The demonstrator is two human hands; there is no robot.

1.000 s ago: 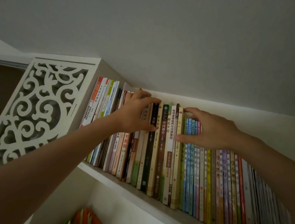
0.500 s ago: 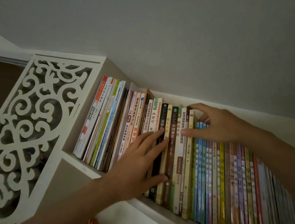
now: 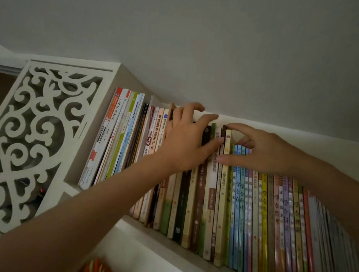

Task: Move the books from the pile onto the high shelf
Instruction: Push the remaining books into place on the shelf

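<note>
The books (image 3: 213, 185) stand upright in a tight row on the high shelf (image 3: 182, 256), spines toward the camera. The left hand (image 3: 187, 141) curls over the tops of the middle books, grasping them, probably to steady or square them. Just right of it, the right hand (image 3: 260, 152) pinches the top of a cream book (image 3: 227, 139), likely seating it. The pile is out of view. The far-right spines blur, and the carved side panel (image 3: 22, 139) is cut off at the left.
</note>
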